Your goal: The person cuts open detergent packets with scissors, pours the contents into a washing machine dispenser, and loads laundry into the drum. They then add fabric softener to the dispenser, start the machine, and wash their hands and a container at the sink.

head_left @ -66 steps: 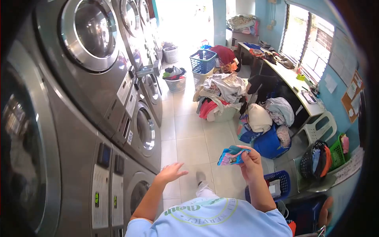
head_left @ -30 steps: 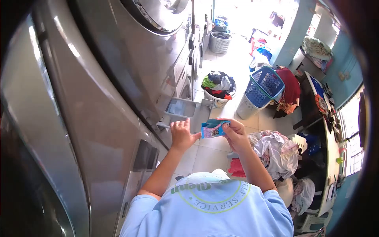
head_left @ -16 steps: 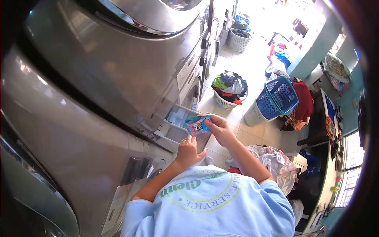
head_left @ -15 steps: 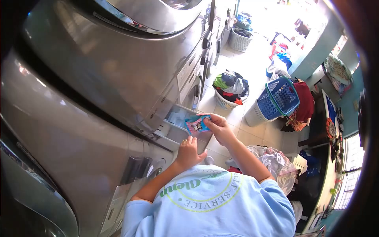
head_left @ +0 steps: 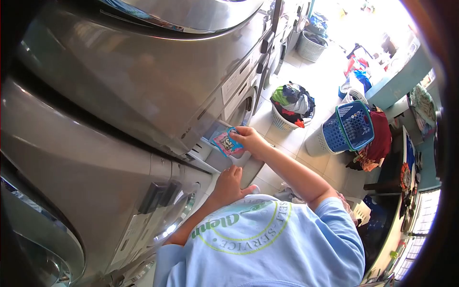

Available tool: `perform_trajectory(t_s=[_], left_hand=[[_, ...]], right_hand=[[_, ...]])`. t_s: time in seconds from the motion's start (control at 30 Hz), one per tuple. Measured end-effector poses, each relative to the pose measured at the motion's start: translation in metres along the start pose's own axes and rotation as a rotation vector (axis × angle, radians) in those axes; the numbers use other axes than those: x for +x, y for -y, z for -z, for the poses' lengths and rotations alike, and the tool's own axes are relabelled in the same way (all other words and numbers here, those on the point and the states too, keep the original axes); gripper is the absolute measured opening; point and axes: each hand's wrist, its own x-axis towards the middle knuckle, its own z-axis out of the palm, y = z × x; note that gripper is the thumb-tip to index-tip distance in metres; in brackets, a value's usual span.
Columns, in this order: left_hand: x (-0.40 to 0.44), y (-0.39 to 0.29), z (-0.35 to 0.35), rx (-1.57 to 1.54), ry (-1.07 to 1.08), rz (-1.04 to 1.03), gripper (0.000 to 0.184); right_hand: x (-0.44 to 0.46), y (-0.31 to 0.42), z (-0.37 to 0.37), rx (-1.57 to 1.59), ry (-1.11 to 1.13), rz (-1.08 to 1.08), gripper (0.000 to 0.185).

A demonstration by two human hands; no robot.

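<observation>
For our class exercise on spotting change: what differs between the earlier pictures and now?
The right hand carried the blue-and-pink sachet from above the floor to over the open drawer; the left hand also came close to the drawer. The sachet stayed gripped; the drawer stayed open.

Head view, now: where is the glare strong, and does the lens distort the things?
In the head view, the doorway is washed out white and the window glares; in the same view, the machines show bright reflections and bowed edges, with dark corners around; the packet shows its colours, its small print unreadable.
</observation>
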Motion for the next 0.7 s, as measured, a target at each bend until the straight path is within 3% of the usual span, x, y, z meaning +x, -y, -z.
perform_trajectory(t_s=[0.17, 0.23, 0.33, 0.43, 0.57, 0.63, 0.7], left_hand=[[-0.003, 0.016, 0.004, -0.230, -0.177, -0.007, 0.060], [0.003, 0.026, 0.007, -0.177, -0.417, 0.137, 0.050], [0.016, 0.045, 0.011, 0.072, -0.561, 0.096, 0.046], [0.025, 0.058, 0.011, 0.110, -0.515, 0.176, 0.044], [0.033, 0.079, 0.007, 0.120, -0.466, 0.232, 0.034], [0.034, 0.088, 0.004, 0.139, -0.478, 0.225, 0.031], [0.037, 0.089, 0.007, 0.173, -0.532, 0.213, 0.022]], right_hand=[[0.050, -0.012, 0.000, -0.036, -0.079, -0.174, 0.026], [0.064, -0.005, -0.002, -0.183, -0.005, -0.319, 0.027], [0.073, 0.018, -0.017, -0.310, 0.002, -0.438, 0.026], [0.084, 0.024, -0.016, -0.350, 0.157, -0.399, 0.025], [0.144, -0.027, 0.020, -0.508, 0.364, -0.255, 0.025], [0.117, 0.006, 0.000, -0.157, 0.150, -0.505, 0.026], [0.107, 0.018, -0.003, -0.176, 0.185, -0.517, 0.027]])
